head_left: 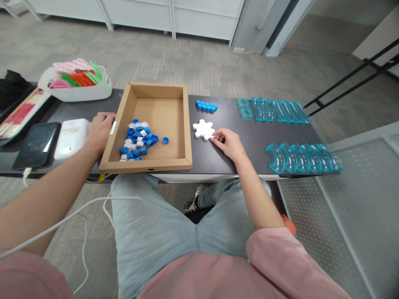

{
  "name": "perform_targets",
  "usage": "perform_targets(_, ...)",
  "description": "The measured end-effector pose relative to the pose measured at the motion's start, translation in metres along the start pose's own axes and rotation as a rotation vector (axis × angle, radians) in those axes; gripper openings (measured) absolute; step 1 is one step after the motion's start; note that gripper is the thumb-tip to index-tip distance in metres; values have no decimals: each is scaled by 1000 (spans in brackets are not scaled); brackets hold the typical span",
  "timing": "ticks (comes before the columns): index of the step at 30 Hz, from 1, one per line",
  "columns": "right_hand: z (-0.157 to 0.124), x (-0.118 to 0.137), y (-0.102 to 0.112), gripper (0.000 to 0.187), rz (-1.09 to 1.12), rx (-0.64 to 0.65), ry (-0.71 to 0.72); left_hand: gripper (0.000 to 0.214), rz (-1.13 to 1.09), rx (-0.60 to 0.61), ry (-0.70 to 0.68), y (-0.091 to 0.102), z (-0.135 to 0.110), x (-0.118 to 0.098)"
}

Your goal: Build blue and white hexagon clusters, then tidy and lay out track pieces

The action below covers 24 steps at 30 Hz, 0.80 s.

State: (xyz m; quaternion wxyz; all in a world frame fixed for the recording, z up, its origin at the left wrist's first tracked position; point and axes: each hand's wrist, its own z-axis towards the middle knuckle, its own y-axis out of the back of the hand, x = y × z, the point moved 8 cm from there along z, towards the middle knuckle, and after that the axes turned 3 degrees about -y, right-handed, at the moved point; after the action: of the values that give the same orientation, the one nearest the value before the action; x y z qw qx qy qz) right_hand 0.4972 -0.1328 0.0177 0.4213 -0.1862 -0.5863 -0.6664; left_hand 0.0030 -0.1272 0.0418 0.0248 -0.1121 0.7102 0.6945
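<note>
On the dark table lies a flat cluster of white hexagonal pieces. My right hand is at its right edge, thumb and fingers pinched on a white hexagonal piece mostly hidden by the fingertips. My left hand rests against the outer left wall of an open cardboard box, fingers stretched out and partly hidden from view. Loose blue and white hexagonal pieces are heaped in the box's left part, with one blue piece lying apart. Beyond the white cluster sits a joined row of blue hexagonal pieces.
Clear teal-edged plastic parts stand in a row at the back right, with another row nearer. Left of the box are a white device, a black phone and a white bin. A white cable crosses my left arm.
</note>
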Motion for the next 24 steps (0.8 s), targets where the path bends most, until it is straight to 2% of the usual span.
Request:
perform_targets(8, 1, 3, 1, 11, -3, 2, -2, 71, 5, 25, -4, 2, -1, -4)
perform_targets(18, -2, 8, 4, 13, -35, -22, 76, 70, 35, 11, -19, 0, 0, -4)
perform_targets(24, -1, 7, 4, 11, -23, -17, 25, 68, 37, 2, -17, 0, -1, -3)
